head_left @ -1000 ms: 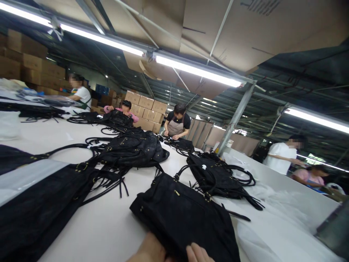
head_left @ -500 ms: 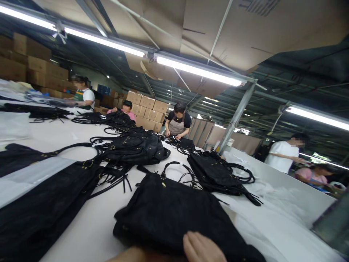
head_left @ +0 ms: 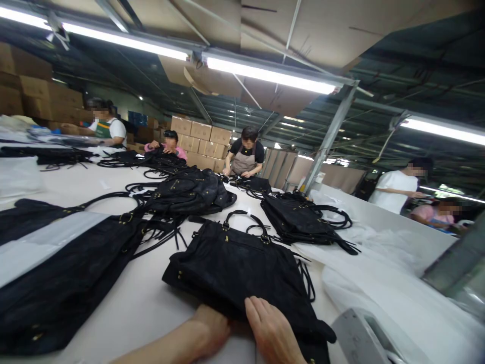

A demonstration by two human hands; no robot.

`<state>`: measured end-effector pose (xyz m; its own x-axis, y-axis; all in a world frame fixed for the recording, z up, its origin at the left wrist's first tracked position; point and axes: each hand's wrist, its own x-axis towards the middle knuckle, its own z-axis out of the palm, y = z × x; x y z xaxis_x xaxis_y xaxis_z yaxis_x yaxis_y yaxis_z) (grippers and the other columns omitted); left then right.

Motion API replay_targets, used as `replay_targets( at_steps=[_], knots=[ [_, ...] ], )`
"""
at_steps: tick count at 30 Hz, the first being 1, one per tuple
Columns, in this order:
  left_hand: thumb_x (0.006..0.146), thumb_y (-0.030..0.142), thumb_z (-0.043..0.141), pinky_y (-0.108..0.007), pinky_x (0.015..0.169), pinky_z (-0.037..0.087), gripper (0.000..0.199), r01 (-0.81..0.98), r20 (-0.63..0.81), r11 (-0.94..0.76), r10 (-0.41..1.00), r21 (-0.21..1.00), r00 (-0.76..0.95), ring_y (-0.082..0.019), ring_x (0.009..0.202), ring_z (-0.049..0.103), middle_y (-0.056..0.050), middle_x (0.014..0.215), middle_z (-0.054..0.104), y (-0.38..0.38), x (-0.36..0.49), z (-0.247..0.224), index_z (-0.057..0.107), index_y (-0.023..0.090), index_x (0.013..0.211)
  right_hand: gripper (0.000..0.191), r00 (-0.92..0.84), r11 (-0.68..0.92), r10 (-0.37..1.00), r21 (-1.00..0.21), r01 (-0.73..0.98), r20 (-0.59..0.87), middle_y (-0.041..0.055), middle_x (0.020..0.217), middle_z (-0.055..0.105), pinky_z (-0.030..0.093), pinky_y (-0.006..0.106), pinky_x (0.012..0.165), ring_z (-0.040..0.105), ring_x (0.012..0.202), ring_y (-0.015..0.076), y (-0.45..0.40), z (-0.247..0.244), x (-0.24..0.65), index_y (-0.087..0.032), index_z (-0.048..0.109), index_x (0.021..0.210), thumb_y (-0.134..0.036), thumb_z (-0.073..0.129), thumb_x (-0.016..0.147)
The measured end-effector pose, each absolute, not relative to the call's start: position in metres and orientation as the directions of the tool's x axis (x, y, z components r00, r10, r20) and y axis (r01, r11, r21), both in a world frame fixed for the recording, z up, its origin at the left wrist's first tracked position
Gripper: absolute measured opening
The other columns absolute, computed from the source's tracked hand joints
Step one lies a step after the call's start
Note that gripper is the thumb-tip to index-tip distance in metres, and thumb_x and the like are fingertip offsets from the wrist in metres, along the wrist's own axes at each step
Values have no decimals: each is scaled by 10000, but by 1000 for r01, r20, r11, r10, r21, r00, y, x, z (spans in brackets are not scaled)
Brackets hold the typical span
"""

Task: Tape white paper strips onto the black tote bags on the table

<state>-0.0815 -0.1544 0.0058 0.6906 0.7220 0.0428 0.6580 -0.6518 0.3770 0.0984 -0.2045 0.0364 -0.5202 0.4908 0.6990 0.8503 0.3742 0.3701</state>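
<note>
Black bag [head_left: 242, 268], right hand [head_left: 271, 326] on top, contents seemingly hidden

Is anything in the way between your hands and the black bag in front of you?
Nothing that I can see. The right hand lies on the black bag, and the left hand is at its near edge, fingertips hidden. The grey object sits off to the right, not between.

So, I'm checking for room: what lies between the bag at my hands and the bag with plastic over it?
Bare table beside your bag, then black straps farther off; the head view shows it.
</note>
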Motion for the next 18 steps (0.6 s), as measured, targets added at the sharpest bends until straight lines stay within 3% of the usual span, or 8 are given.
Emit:
replay_targets(
  at_steps=[3,6,10,13,15,18],
  knots=[
    [894,323,537,-496,1085,391,479,600,-20,-713,638,362,770,-358,1251,524,-170,1368,562,-184,-96,19,555,145,1339,388,-522,366,522,376,851,674,60,893,711,474,300,704,650,775,185,-204,28,103,-133,610,1052,-20,263,918],
    [834,295,590,-521,1141,300,690,482,-39,-800,503,357,864,-372,1374,376,-212,1492,397,-199,-111,34,383,94,1461,343,-527,362,562,383,850,638,64,892,699,484,312,669,645,763,198,-196,24,105,-127,604,1054,6,344,873],
    [845,278,584,-523,1159,256,733,427,22,-844,458,326,889,-355,1432,248,-212,1549,254,-196,-122,31,300,106,1498,305,-520,354,603,382,854,605,65,859,686,494,310,625,645,736,205,-187,20,101,-121,609,1031,16,427,830],
    [873,350,587,-526,1112,350,698,363,94,-911,386,197,918,-387,1384,347,-253,1499,341,-190,-119,6,350,61,1462,313,-512,356,567,368,859,645,73,895,701,515,312,712,661,798,207,-189,12,100,-117,618,1039,9,411,842],
    [913,300,539,-489,1042,451,523,370,162,-926,377,77,912,-377,1279,501,-248,1407,484,-186,-110,-11,474,64,1375,339,-490,344,522,353,870,698,79,938,716,512,312,788,669,853,203,-190,4,100,-116,622,1065,-4,375,864],
    [922,141,470,-320,775,581,246,455,186,-890,446,-7,875,-259,865,719,-131,1021,740,-176,-93,-7,682,138,1048,357,-488,333,432,368,868,759,79,951,733,501,300,820,677,874,190,-183,-14,103,-122,635,1067,-34,335,894]
  ],
)
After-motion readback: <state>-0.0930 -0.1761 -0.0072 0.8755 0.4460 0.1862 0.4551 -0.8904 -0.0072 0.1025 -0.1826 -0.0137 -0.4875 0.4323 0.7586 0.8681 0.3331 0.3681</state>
